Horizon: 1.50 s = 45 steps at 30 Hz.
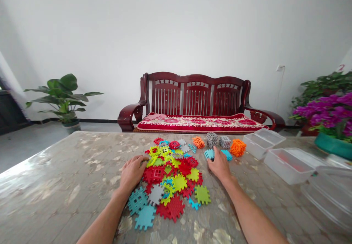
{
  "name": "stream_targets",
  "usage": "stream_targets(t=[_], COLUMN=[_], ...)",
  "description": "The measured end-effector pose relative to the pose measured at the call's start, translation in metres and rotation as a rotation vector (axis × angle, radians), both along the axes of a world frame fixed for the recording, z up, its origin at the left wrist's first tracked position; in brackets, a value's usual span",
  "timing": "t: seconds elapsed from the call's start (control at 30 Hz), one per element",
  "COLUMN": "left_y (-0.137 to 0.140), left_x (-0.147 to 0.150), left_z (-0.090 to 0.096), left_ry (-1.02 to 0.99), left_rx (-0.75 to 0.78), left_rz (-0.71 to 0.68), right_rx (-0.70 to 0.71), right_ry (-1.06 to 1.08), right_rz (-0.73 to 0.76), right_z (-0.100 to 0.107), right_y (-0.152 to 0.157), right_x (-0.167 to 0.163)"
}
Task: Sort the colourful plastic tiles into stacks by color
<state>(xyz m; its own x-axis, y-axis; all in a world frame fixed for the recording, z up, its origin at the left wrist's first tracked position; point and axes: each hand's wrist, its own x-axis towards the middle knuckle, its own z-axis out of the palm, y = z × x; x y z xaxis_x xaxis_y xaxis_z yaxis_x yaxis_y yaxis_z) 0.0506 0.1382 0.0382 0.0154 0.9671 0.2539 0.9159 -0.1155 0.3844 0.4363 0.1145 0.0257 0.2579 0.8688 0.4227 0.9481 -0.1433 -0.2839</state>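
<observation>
A loose pile of red, yellow-green, grey and blue interlocking plastic tiles (178, 182) covers the middle of the table. My left hand (134, 169) rests at the pile's left side, fingers stretched toward the tiles and holding nothing I can see. To the right of the pile, my right hand (220, 164) closes its thumb and finger on a group of light blue tiles (209, 154). More blue tiles (227, 155) show just beyond that hand's other side. Behind it stand orange tiles (198, 142), grey tiles (212, 140) and another orange group (238, 147).
Clear plastic boxes (291, 165) and a transparent lid (330, 192) lie on the table's (74, 185) right side. A teal pot (332, 145) with purple flowers stands beyond them. Across the room is a wooden bench (198, 93); a potted plant (64, 97) stands left.
</observation>
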Motion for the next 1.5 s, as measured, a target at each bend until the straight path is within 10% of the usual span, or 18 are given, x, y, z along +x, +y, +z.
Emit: stream_targets(t=[1.5], left_y=[0.0013], left_x=[-0.0001], left_z=[-0.0026], left_ry=[-0.017], left_rx=[-0.011], left_rz=[0.005], right_rx=[0.051], right_ry=[-0.005], right_rz=[0.061], right_z=[-0.0049], right_y=[-0.0028], right_x=[-0.0015])
